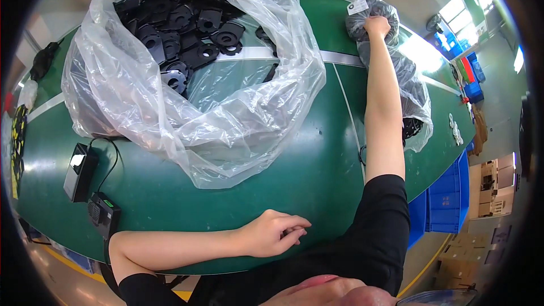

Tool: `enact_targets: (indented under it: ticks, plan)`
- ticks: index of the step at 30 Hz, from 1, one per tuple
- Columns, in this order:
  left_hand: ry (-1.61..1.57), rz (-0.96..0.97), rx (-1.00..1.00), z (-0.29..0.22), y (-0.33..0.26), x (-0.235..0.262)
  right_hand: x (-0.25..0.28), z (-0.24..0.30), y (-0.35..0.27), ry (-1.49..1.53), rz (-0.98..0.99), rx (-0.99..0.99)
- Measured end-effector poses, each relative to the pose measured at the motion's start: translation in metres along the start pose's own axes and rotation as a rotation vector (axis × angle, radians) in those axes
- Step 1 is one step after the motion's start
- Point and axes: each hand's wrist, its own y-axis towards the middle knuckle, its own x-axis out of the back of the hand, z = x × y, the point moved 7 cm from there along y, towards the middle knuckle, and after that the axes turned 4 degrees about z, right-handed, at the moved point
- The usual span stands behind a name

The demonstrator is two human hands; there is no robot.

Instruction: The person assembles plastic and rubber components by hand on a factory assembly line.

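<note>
My right arm reaches to the far right of the table, and my right hand (pixel 378 26) is closed on the gathered top of a clear plastic bag (pixel 362 22) with dark contents. A white label (pixel 357 7) sits on that bag beside my fingers. My left hand (pixel 275 233) rests near the table's front edge, fingers loosely bent and thumb apart, holding nothing. Far to the left, a large clear plastic bag (pixel 243 130) stands wide open. Inside it lie several flat black parts with round holes (pixel 181 18).
Green table (pixel 238 204) underneath. Two black devices (pixel 81 173) with a cable lie at left. More bagged dark parts (pixel 412 127) lie beside my right forearm, white cord (pixel 455 130) at the right edge. Blue crates (pixel 445 198) stand beyond the table's right side.
</note>
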Motion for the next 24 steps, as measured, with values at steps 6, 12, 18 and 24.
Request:
enact_targets:
  ticks: [6, 12, 18, 24]
  plan:
    - [0.029, 0.014, -0.021, -0.001, -0.002, -0.001, 0.009, 0.023, -0.018, 0.496, 0.101, -0.092]
    - [-0.029, 0.039, 0.042, 0.002, -0.001, -0.003, 0.046, 0.047, -0.047, 0.845, 0.308, 0.040]
    - [-0.035, -0.006, 0.026, -0.004, 0.001, -0.004, 0.079, 0.070, -0.082, 0.979, 0.499, 0.224]
    - [-0.032, -0.013, 0.039, -0.003, -0.001, -0.002, 0.120, 0.092, -0.133, 1.148, 0.643, 0.285]
